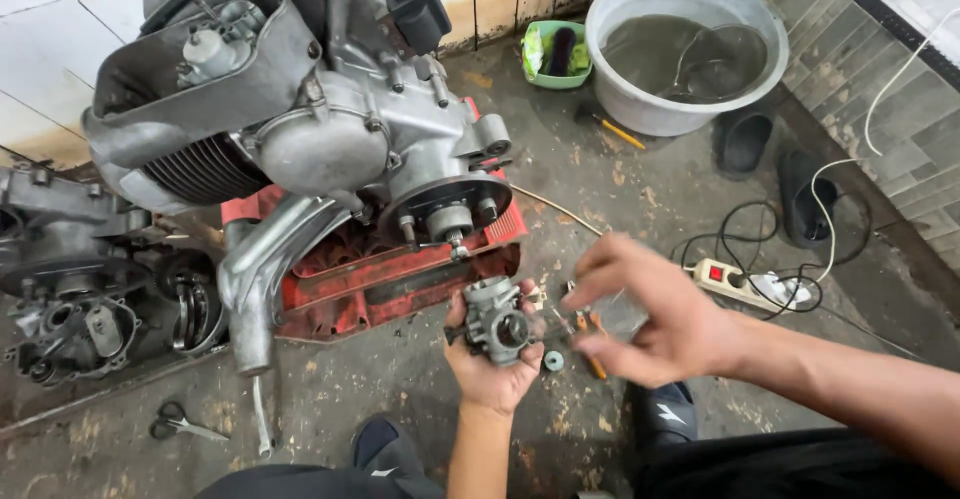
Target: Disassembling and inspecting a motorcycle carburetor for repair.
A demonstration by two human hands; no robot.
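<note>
Nearest, the left hand (490, 359) comes up from the near edge and grips a small grey metal carburettor (497, 319), fingers closed around its body, the round bore facing the camera. Just right of it, the right hand (650, 314) reaches in from the right side; its fingers are bent and blurred, close to the carburettor, and whether they pinch anything cannot be told. Below the two hands, a small round ring (553, 361) lies on the stained concrete floor (400, 399), beside an orange-handled tool (592, 344) that is partly hidden by the right hand. On the near left, a pair of scissors (180, 424) lies on the floor.

Further off, a large grey engine (330, 129) rests on a red crate (400, 279), just beyond the carburettor. Left of it stands a second, darker engine block (80, 299). To the right, a white power strip (740, 284) sits among black and white cables. Farthest away, a grey basin (640, 109) holds murky water, with a small green tub (555, 54) to its left and two dark sandals (745, 139) to its right.
</note>
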